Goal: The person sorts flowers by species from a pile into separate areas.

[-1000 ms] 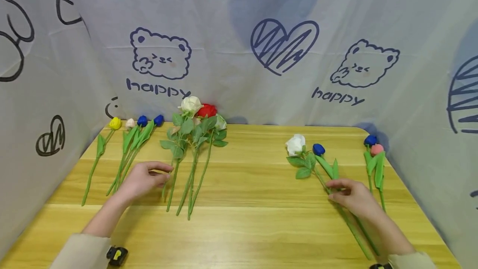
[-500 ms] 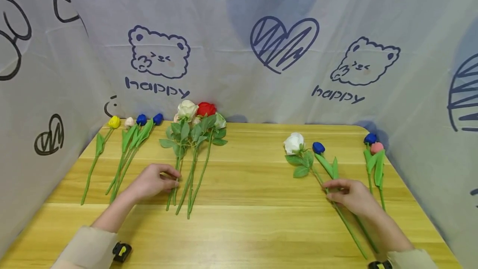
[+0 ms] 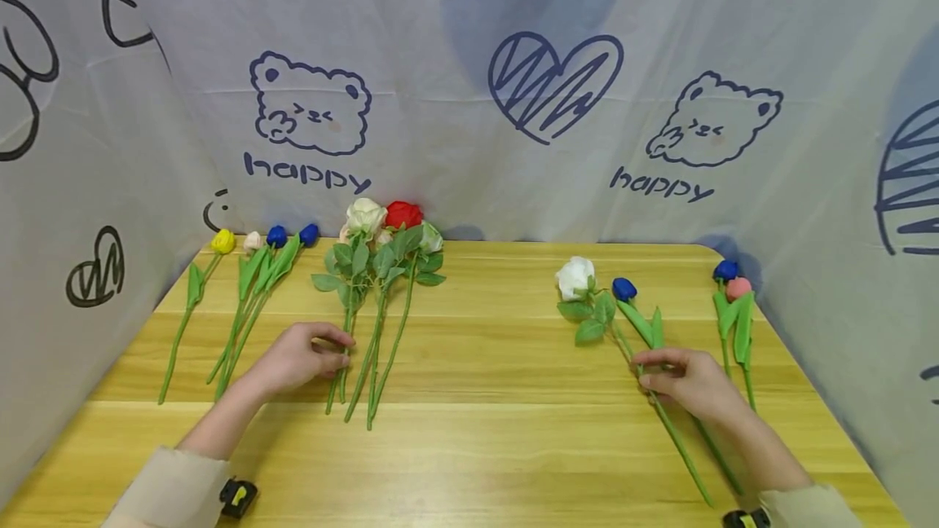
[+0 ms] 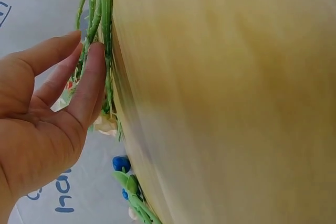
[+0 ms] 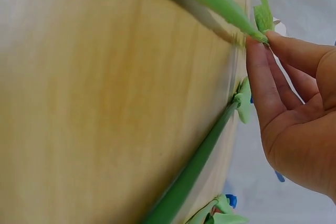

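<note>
A white rose [image 3: 576,278] lies in the right half of the desk [image 3: 484,463], its bloom toward the far edge and its stem slanting toward the near right corner. The right hand [image 3: 693,385] pinches that stem between thumb and fingertips. Just beside it, a single blue tulip [image 3: 624,289] runs its stem out below the same hand. Across from me, left of the middle, a bunch of roses [image 3: 385,261], with a red rose [image 3: 403,214] among them, reaches the far edge. The left hand [image 3: 304,353] is bent at those stems; whether it grips one I cannot tell. A pink tulip [image 3: 738,288] and another blue one sit by the right edge, while a yellow tulip [image 3: 222,241] marks the far left corner. Behind hangs a printed cloth [image 3: 440,137].
</note>
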Tool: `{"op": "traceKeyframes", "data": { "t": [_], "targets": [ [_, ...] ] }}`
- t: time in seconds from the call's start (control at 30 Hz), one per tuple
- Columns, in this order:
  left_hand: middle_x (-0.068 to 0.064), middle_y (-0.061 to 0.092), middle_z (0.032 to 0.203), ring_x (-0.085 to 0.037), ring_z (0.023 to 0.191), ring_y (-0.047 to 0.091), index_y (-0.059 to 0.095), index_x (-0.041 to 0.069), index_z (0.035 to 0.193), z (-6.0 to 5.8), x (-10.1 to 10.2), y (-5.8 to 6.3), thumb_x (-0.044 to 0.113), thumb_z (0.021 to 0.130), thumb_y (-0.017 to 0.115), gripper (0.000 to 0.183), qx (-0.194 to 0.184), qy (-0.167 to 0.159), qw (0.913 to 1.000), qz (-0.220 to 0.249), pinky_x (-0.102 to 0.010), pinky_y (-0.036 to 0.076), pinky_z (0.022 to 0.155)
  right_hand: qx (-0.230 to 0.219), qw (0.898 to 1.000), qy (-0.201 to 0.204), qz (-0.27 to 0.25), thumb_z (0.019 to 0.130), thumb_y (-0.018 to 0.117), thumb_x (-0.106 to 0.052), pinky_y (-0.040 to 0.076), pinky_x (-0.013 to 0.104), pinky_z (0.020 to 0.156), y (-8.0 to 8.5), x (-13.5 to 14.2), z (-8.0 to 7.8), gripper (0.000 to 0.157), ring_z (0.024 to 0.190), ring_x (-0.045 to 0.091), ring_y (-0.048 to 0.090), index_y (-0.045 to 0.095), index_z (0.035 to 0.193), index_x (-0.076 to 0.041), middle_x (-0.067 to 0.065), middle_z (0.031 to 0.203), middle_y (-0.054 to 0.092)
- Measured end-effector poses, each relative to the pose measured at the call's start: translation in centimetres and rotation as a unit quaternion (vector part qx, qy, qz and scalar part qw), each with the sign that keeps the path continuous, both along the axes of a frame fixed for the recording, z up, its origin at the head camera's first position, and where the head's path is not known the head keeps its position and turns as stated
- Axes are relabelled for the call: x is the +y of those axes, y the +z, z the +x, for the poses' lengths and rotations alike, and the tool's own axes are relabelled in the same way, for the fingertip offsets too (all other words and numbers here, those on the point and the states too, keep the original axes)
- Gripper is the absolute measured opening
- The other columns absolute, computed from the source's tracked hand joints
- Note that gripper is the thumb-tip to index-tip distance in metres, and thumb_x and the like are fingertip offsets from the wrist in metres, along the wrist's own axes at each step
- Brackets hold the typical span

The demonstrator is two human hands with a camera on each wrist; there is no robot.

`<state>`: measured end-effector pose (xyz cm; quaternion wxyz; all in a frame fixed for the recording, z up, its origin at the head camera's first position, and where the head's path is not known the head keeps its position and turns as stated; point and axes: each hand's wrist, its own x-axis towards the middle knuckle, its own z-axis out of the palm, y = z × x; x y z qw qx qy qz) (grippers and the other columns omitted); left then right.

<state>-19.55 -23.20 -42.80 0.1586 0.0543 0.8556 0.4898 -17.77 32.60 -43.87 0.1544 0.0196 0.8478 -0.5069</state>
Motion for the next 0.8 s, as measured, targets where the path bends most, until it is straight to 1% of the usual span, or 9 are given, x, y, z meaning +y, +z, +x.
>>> {"op": "traceKeyframes", "data": {
  "t": [0.1,0.2,0.37,0.43,0.53,0.6,0.67,0.8],
  "targets": [
    [-0.026,0.066,0.126,-0.03,0.102,0.072,0.066,-0.006,0.126,0.3,0.0,0.3,0.004,0.098,0.07,0.03,0.005,0.006,1.0,0.004,-0.039,0.064,0.08,0.005,1.0,-0.006,-0.006,0.099,0.07,-0.008,0.064,0.035,0.077,0.2,-0.2,0.0,0.04,0.095,0.023,0.074,0.063,0.137,0.005,0.017,0.115,0.074],
    [-0.028,0.066,0.128,-0.031,0.101,0.073,0.064,-0.006,0.131,0.5,-0.1,0.7,0.007,0.098,0.07,0.035,0.014,0.015,0.9998,-0.001,-0.04,0.064,0.079,0.019,1.0,-0.011,-0.005,0.1,0.071,-0.01,0.064,0.034,0.078,0.4,-0.5,0.1,0.041,0.095,0.022,0.074,0.063,0.137,0.004,0.018,0.114,0.074],
    [-0.025,0.068,0.125,-0.032,0.103,0.072,0.062,-0.001,0.138,0.8,0.2,1.7,0.017,0.101,0.069,0.042,0.038,0.043,0.9983,-0.01,-0.041,0.062,0.079,0.054,0.998,-0.023,-0.001,0.1,0.071,-0.016,0.064,0.033,0.079,1.1,-1.4,0.3,0.042,0.098,0.02,0.074,0.064,0.138,0.001,0.023,0.128,0.069],
    [-0.024,0.068,0.126,-0.034,0.104,0.071,0.061,0.001,0.14,0.9,0.7,2.2,0.02,0.102,0.068,0.042,0.054,0.059,0.9968,-0.003,-0.042,0.061,0.08,0.072,0.997,-0.033,-0.004,0.1,0.072,-0.017,0.064,0.033,0.08,1.2,-2.0,0.2,0.042,0.098,0.018,0.074,0.065,0.138,-0.001,0.023,0.133,0.067],
    [-0.023,0.066,0.129,-0.036,0.103,0.07,0.062,0.004,0.138,1.0,1.9,2.8,0.021,0.103,0.067,0.039,0.086,0.082,0.9927,0.02,-0.043,0.061,0.078,0.098,0.994,-0.054,-0.018,0.1,0.073,-0.021,0.064,0.032,0.082,1.2,-3.0,0.0,0.043,0.096,0.011,0.073,0.066,0.138,-0.003,0.021,0.136,0.066],
    [-0.022,0.063,0.133,-0.035,0.104,0.069,0.063,0.005,0.137,1.0,2.9,3.1,0.02,0.104,0.067,0.037,0.109,0.091,0.9887,0.048,-0.043,0.062,0.079,0.111,0.991,-0.068,-0.037,0.1,0.073,-0.022,0.063,0.031,0.083,1.2,-3.9,-0.1,0.044,0.095,0.007,0.073,0.065,0.139,-0.003,0.018,0.137,0.065],
    [-0.022,0.061,0.135,-0.033,0.105,0.069,0.064,0.004,0.136,0.9,4.1,3.3,0.017,0.104,0.067,0.035,0.126,0.095,0.9842,0.08,-0.041,0.063,0.081,0.117,0.987,-0.085,-0.064,0.1,0.074,-0.022,0.063,0.029,0.083,1.3,-5.0,-0.3,0.044,0.094,0.004,0.072,0.066,0.138,-0.003,0.014,0.136,0.067],
    [-0.02,0.062,0.133,-0.026,0.105,0.07,0.065,0.002,0.134,0.4,7.1,3.8,0.013,0.103,0.066,0.032,0.141,0.095,0.9751,0.143,-0.036,0.063,0.086,0.124,0.976,-0.119,-0.131,0.099,0.074,-0.015,0.062,0.026,0.082,1.4,-7.8,-0.8,0.041,0.094,0.004,0.073,0.066,0.136,0.0,0.006,0.129,0.072]
  ]
}}
